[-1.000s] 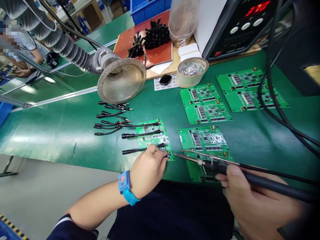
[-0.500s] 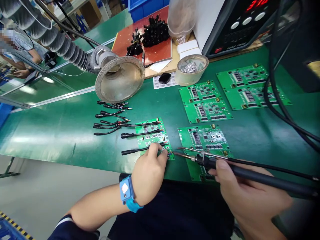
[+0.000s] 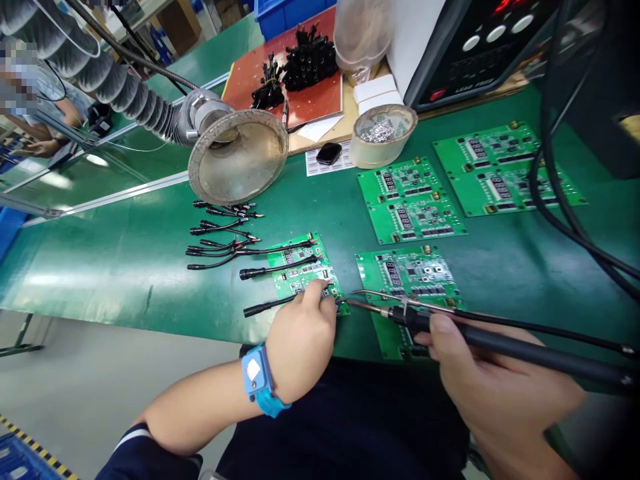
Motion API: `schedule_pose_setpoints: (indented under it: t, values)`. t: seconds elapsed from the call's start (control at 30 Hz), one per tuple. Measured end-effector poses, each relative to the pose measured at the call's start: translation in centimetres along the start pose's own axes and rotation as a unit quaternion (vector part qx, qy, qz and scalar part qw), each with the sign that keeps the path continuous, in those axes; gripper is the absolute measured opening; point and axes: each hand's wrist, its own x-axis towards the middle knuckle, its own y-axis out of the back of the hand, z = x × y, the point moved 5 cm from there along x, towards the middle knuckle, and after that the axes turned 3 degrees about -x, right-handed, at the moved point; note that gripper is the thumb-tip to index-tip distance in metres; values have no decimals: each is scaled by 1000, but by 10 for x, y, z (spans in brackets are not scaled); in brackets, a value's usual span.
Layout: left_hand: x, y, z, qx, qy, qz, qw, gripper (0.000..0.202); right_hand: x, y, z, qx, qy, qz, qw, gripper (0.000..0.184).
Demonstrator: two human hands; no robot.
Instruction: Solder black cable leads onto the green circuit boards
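My left hand (image 3: 303,333), with a blue wrist strap, is closed in a pinch on a black cable (image 3: 267,307) over the near end of a green circuit board (image 3: 280,285). The cable's coloured wire ends lie by the board's right edge, partly hidden by my fingers. Two more black cables (image 3: 273,269) lie across the same board. In my right hand (image 3: 493,380) is a black soldering iron (image 3: 480,340) with a thin metal feed tube along it. Its tip is at the board's right edge, close to my left fingertips; whether it touches a wire I cannot tell.
Loose black cables (image 3: 215,247) lie left of the board. More circuit boards (image 3: 413,200) are on the right. A fume extractor hood (image 3: 237,157) hangs over the bench. Behind stand a tape roll (image 3: 385,143) and soldering station (image 3: 460,60). A dark cord (image 3: 550,167) loops at right.
My left hand has shifted slightly, its fingers moving a little over the cable end and board. The soldering iron stays at nearly the same spot by the board's edge.
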Motion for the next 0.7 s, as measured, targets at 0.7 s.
schedule_pose_setpoints:
  t: [0.7]
  values:
    - [8,6,5,49,12,-87,995,19,1,3,0,4,38,15,999,11]
